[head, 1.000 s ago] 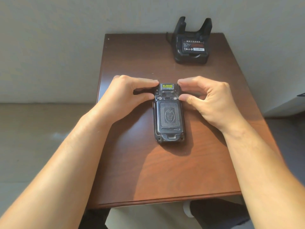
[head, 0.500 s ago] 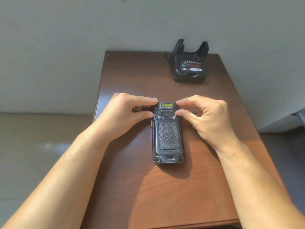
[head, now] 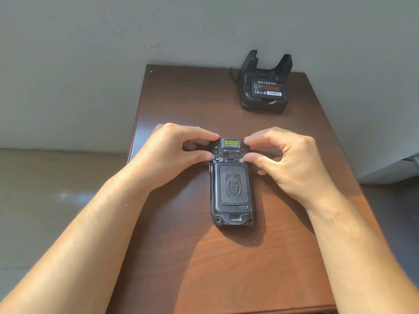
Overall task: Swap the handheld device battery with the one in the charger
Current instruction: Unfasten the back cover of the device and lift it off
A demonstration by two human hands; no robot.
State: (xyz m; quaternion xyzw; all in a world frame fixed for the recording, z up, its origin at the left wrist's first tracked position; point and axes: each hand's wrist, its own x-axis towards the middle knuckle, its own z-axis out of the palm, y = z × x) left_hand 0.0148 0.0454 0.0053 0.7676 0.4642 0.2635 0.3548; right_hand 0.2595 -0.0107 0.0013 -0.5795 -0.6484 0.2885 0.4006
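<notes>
A black handheld device [head: 231,186] lies face down in the middle of the brown table [head: 204,257], its textured battery cover in place. My left hand [head: 172,152] pinches the top left corner of the device, thumb by the left metal latch. My right hand [head: 292,159] pinches the top right corner, thumb tip on the right latch. A black charger cradle [head: 264,87] stands at the table's far right with a labelled battery [head: 267,87] lying in its slot.
The table stands against a grey wall [head: 158,30]. Its left edge drops to a beige floor [head: 45,200]. A grey object [head: 410,159] shows at the right edge of view.
The camera has tilted up, so the device and charger sit lower in view. Both hands stay on the device's top corners, and the right fingers have shifted slightly at the latch.
</notes>
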